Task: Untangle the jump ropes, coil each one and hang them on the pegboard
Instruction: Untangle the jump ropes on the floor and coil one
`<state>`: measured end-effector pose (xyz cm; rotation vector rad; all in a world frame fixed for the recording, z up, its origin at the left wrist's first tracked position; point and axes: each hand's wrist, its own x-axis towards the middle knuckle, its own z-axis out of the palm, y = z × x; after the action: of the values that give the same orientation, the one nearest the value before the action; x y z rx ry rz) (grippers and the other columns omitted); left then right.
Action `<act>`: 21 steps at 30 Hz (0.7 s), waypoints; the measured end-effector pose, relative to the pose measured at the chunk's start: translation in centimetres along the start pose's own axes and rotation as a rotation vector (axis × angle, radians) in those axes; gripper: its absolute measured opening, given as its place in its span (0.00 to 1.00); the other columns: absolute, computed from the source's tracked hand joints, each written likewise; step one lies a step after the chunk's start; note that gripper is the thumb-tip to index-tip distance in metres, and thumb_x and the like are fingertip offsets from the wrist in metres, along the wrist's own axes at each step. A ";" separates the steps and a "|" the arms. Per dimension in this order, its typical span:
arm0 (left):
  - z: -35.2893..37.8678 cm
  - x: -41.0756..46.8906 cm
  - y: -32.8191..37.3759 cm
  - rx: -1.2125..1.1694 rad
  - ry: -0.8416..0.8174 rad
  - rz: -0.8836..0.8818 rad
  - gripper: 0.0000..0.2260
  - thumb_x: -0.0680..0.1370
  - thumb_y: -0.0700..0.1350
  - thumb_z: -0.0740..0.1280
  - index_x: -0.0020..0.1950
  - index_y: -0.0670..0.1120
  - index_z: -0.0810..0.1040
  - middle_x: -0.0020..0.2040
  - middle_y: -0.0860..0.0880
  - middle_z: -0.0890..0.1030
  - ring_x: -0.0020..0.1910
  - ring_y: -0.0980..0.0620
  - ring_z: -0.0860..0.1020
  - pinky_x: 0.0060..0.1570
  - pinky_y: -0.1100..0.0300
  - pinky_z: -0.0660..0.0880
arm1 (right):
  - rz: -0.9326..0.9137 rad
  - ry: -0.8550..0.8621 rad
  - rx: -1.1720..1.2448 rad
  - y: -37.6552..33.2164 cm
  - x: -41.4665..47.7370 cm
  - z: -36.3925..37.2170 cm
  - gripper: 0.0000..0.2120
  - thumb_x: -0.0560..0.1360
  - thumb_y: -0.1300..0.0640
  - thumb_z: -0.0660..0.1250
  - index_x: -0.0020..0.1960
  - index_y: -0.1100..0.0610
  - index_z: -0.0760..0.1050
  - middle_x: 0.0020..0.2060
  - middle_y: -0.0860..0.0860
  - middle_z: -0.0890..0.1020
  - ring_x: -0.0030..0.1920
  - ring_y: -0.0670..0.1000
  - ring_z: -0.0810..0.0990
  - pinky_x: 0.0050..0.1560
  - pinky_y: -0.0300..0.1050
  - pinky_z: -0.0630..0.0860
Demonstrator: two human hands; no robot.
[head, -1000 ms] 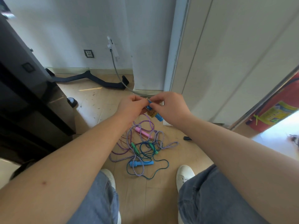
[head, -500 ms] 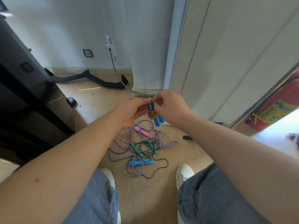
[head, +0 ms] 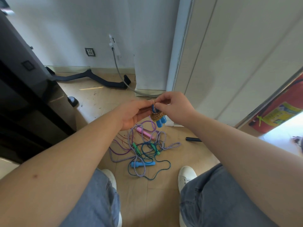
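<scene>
**A:** What is held, and how?

**B:** A small coil of golden-yellow cord (head: 157,116), with two blue plastic handles (head: 161,121) hanging from it, is held up between both hands. It is above the floor, just beyond the far edge of the tangle. The left hand (head: 132,112) is curled about the coil's top from the left, its grip closed on the cord. The right hand (head: 176,108) is pinched on the same top from the right, thumb against forefinger, the other fingers folded in.

**A:** Why is it held that way?

**B:** The turns are judged to be gathered at one point so the coil cannot spring open while it is bound. The handles are left to hang below both grips, pointing down. A thin pale loop is seen at the fingertips; whether it is a band cannot be told.

**A:** And the other ropes?

**B:** They lie on the pale wooden floor (head: 101,99), below the grips and nearer, touched by neither hand. A purple-and-white striped braided rope (head: 165,145), a thin purple cord (head: 121,145) with a pink handle (head: 144,131), and a teal cord (head: 157,176) with green handles (head: 136,147) are crossed over one another. A single blue handle (head: 142,164) lies at the near side. No pegboard is shown.
</scene>
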<state>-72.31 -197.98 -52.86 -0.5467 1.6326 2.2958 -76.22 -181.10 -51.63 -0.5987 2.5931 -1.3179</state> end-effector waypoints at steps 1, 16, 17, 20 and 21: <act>0.0 -0.1 0.1 0.008 -0.008 0.001 0.06 0.79 0.38 0.67 0.53 0.39 0.82 0.44 0.44 0.86 0.42 0.53 0.84 0.42 0.65 0.82 | 0.011 0.006 0.032 0.1 0.1 0.0 0.09 0.75 0.57 0.72 0.40 0.44 0.79 0.38 0.43 0.83 0.43 0.44 0.82 0.47 0.42 0.81; 1.6 0.5 -0.6 0.186 0.076 0.108 0.10 0.84 0.42 0.60 0.58 0.39 0.78 0.55 0.42 0.82 0.49 0.53 0.82 0.49 0.62 0.80 | -0.005 -0.175 0.086 0.8 0.1 -0.4 0.19 0.70 0.62 0.70 0.59 0.48 0.78 0.47 0.44 0.83 0.49 0.43 0.82 0.51 0.38 0.77; 1.6 0.5 -0.6 0.168 0.085 0.110 0.12 0.84 0.43 0.59 0.61 0.38 0.77 0.57 0.41 0.81 0.51 0.51 0.82 0.52 0.60 0.80 | -0.009 -0.149 0.089 0.8 0.2 -0.4 0.17 0.70 0.61 0.71 0.57 0.48 0.77 0.46 0.46 0.83 0.48 0.44 0.82 0.48 0.38 0.77; 1.7 0.5 -0.7 0.111 0.109 0.094 0.15 0.85 0.44 0.56 0.64 0.36 0.74 0.57 0.39 0.82 0.51 0.49 0.83 0.52 0.57 0.81 | -0.019 -0.122 0.111 0.6 0.2 -0.1 0.16 0.68 0.59 0.76 0.51 0.48 0.75 0.46 0.51 0.82 0.46 0.53 0.83 0.48 0.49 0.83; 1.8 0.4 -0.7 0.107 0.111 0.099 0.15 0.86 0.44 0.55 0.64 0.36 0.74 0.56 0.38 0.82 0.49 0.50 0.83 0.50 0.58 0.82 | -0.025 -0.134 0.105 0.4 0.1 0.0 0.15 0.68 0.59 0.76 0.49 0.48 0.74 0.45 0.52 0.82 0.45 0.56 0.84 0.47 0.53 0.83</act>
<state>-72.66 -196.03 -53.11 -0.5905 1.8618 2.2671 -76.46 -180.94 -51.97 -0.6791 2.4018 -1.3617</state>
